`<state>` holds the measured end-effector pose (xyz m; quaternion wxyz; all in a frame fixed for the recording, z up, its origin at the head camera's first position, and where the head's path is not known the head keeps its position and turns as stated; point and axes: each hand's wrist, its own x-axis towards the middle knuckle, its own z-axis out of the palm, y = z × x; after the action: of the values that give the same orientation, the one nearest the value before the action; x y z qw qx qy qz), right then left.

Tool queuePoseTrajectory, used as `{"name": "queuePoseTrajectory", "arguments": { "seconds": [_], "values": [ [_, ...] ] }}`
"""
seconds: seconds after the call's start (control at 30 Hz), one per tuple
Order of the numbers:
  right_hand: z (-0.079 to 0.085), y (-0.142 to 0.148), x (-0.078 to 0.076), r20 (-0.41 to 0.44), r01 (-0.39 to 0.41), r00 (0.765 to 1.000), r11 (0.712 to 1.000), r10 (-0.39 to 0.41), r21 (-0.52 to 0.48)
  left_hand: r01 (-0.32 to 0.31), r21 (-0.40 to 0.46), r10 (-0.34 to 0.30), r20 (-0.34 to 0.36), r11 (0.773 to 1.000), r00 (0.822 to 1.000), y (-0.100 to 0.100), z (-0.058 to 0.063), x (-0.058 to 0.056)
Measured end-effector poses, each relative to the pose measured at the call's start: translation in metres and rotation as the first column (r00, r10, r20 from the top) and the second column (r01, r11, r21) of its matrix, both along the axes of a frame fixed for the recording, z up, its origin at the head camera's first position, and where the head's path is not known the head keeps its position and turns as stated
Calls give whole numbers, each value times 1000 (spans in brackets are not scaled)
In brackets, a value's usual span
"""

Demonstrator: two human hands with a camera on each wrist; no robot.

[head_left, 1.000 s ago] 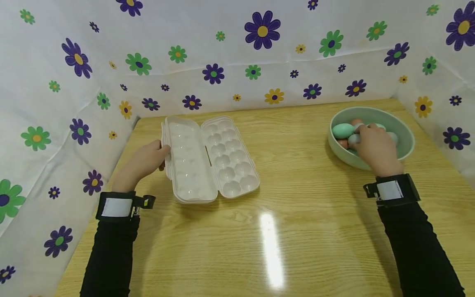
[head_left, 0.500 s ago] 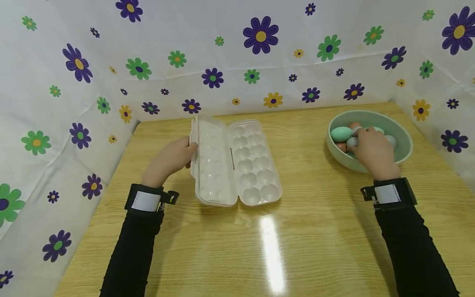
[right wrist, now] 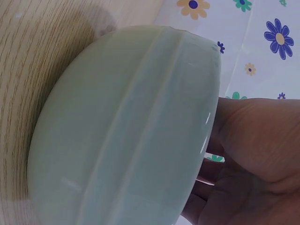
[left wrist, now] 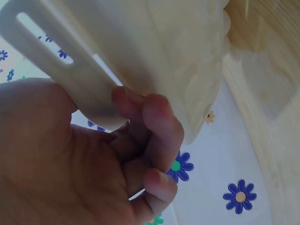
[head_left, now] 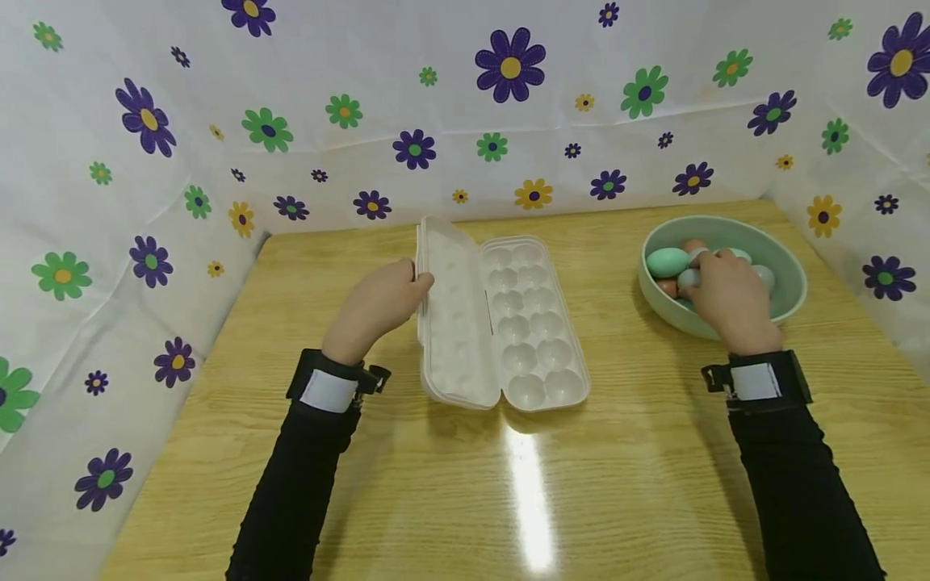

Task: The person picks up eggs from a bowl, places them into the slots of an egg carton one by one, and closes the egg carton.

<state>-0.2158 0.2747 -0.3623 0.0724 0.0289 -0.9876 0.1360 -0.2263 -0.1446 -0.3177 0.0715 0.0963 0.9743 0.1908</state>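
An open white plastic egg carton [head_left: 534,323] tilts over the table's middle, its rounded cups showing nothing in them. My left hand [head_left: 381,307] grips the outer edge of its raised lid [head_left: 458,315]. In the left wrist view, curled fingers [left wrist: 161,126] hold the slotted edge of the lid. My right hand [head_left: 734,298] reaches over the near rim of a pale green bowl [head_left: 672,311], with thumb and forefinger around a pale blue egg [head_left: 689,279]. A green egg [head_left: 667,262] and brown eggs [head_left: 667,286] lie beside it. The bowl wall [right wrist: 126,126] hides my right fingertips in the right wrist view.
The wooden table [head_left: 407,492] carries the bowl at its right back. A white flowered cloth [head_left: 327,73] stands as a wall behind and along both sides. A bright light reflection lies on the table in front of the carton.
My left hand has carried the open egg carton to the right, from the table's left side toward its middle. The right hand has stayed in the bowl, on the eggs.
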Motion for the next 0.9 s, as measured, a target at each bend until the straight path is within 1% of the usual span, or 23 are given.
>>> {"name": "queuePoseTrajectory", "arguments": {
  "seconds": [0.2, 0.3, 0.43, 0.57, 0.67, 0.9],
  "values": [
    [-2, -2, -1, -22, 3, 1000, 1000, -3, -4, 14, 8, -14, -12, 1000, 1000, 18, 4, -3],
    [-5, -4, 1, -19, 4, 1000, 1000, -4, -7, 35, -10, -35, -17, 999, 999, 29, 7, -4],
    [-6, -3, 3, -20, 5, 1000, 1000, -5, -14, 68, -25, -69, -33, 997, 997, 46, 14, -7],
    [-4, -1, 2, -30, 5, 1000, 1000, -6, -20, 79, -52, -82, -53, 996, 995, 60, 22, -7],
    [-3, 0, 0, -21, 4, 1000, 1000, -4, -17, 77, -77, -81, -56, 994, 995, 66, 22, -5],
    [-1, 1, -4, -5, 4, 1000, 1000, -4, 1, 100, -97, -104, -29, 990, 994, 71, 14, -3]
  ]
}}
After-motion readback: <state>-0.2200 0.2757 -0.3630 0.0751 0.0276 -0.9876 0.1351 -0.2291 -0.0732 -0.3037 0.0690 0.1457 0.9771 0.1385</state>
